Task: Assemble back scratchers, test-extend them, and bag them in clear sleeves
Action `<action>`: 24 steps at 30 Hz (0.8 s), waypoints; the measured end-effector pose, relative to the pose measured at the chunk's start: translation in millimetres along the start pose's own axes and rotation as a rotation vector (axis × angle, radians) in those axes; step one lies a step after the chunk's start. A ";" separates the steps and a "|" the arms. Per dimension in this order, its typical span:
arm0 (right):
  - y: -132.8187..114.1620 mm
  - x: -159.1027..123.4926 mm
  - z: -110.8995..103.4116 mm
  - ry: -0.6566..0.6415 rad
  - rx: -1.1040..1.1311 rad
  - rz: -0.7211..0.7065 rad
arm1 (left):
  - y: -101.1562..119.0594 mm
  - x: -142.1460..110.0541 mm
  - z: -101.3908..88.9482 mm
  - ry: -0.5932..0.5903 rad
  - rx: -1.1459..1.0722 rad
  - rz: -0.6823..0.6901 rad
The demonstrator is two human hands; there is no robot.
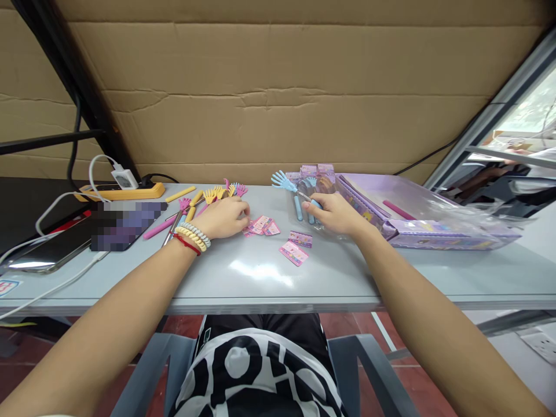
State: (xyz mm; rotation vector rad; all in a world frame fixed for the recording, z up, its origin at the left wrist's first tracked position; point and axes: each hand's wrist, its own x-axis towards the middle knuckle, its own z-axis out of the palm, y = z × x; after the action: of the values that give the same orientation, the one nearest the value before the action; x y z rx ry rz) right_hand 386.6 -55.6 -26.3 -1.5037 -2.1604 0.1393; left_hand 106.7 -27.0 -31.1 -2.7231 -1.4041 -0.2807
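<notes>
My right hand (333, 212) is closed around a blue back scratcher (283, 180). Its hand-shaped head points left, with a thin metal rod behind it. Clear packs with more blue scratchers (298, 208) lie just behind that hand. On the left, my left hand (223, 218) rests low with fingers curled, beside a small heap of pink cards (262, 225). Whatever its fingertips grip, if anything, is hidden. Pink, yellow and purple back scratchers (184, 204) lie in a pile behind and left of it. Two more printed cards (293, 253) sit between the hands, nearer the front edge.
To the right stands an open purple box (452, 234) with a pink stick (398, 209) and clear plastic wrap. Phones (54, 246), white cables and a yellow power strip (150, 191) occupy the left. Cardboard (282, 133) walls off the back of the grey table (260, 284).
</notes>
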 end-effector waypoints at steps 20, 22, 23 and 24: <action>-4.3 3.0 -6.6 -0.412 -0.290 0.179 | 6.6 -0.9 3.5 -0.118 -0.063 0.177; -3.7 3.3 -6.8 -0.408 -0.285 0.182 | 6.4 -0.5 3.7 -0.120 -0.062 0.185; -3.3 3.4 -7.2 -0.402 -0.281 0.187 | 6.3 -0.3 3.8 -0.119 -0.061 0.188; -3.0 3.4 -7.7 -0.396 -0.281 0.194 | 6.2 -0.2 3.8 -0.118 -0.061 0.189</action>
State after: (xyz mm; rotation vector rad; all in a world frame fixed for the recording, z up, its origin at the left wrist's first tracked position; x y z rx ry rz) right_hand 386.7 -55.2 -17.3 -1.9871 -2.4105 0.2237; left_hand 112.1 -30.2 -34.7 -2.9393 -1.1690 -0.1566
